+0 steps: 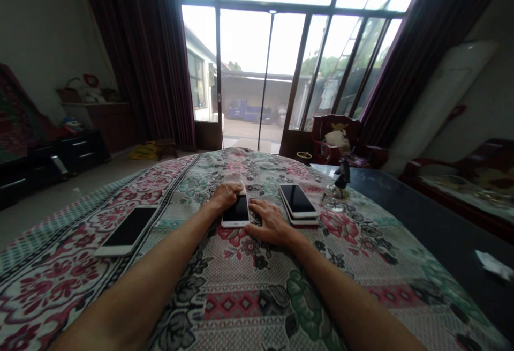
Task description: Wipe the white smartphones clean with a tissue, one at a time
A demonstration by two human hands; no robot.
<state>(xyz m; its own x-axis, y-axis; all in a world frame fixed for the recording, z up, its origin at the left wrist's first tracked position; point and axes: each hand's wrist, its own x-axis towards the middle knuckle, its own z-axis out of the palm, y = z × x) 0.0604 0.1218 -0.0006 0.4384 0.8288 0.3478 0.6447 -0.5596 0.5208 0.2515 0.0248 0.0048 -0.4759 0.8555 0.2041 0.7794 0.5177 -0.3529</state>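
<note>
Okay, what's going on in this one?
A person has both bare hands at a white smartphone lying on a floral bedspread. Their left hand rests on its top end, and their right hand touches its right edge. To the left lies another phone; to the right, a stack of phones.

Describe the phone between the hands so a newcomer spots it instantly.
On the pink floral bedspread, white-framed smartphones lie in a row. The middle one sits between the left hand and right hand, unlike the lone phone at left and the stack to its right.
</note>
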